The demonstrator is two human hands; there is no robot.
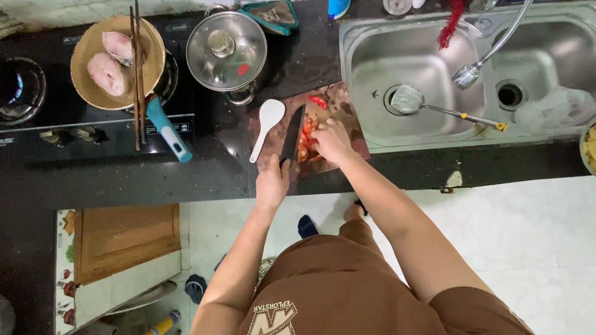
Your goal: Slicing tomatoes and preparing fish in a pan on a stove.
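L hand (272, 180) gripping knife (292, 135), blade long axis running away from body; R hand (332, 140) curled, pinning tomato pcs (306, 139) just R of blade on cutting board (343, 108).

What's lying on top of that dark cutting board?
On the cutting board: red tomato pieces, a red chili and the knife. The right hand covers part of the tomato.

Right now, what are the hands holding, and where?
The left hand grips the knife by its handle; the right hand presses down on the red tomato pieces.
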